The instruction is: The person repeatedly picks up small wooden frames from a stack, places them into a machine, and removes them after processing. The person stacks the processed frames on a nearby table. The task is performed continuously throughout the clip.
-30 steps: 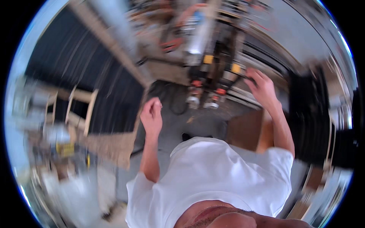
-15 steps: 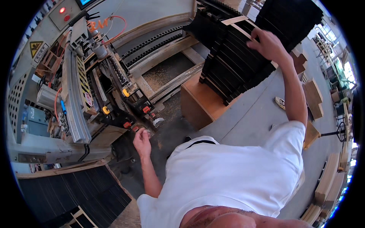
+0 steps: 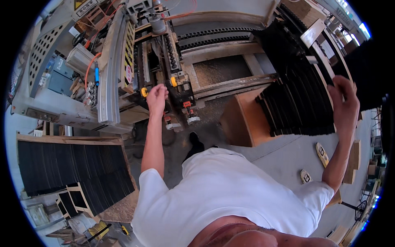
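My right hand (image 3: 345, 105), at the far right, has its fingers closed on the near end of a light-edged wooden frame (image 3: 323, 57). The frame is tilted above a tall stack of black frames (image 3: 302, 103), its pale far end pointing toward the back. My left hand (image 3: 157, 99) is over the front of a woodworking machine (image 3: 111, 82), its fingers curled together. It lies between two yellow knobs (image 3: 173, 81), closest to the left one. Whether anything is in its fingers is hidden.
A wooden box (image 3: 240, 117) supports the black stack. More black pieces (image 3: 70, 164) fill a wood-edged pallet at lower left, with small pale frames (image 3: 77, 197) at its corner. Orange-and-black clamps (image 3: 188, 109) stick out from the machine front. Sawdust lies beneath the machine bed.
The view has turned toward the machine. My left hand has moved forward from below the clamps to the yellow knobs. The frame in my right hand has been raised and tilted off the stack.
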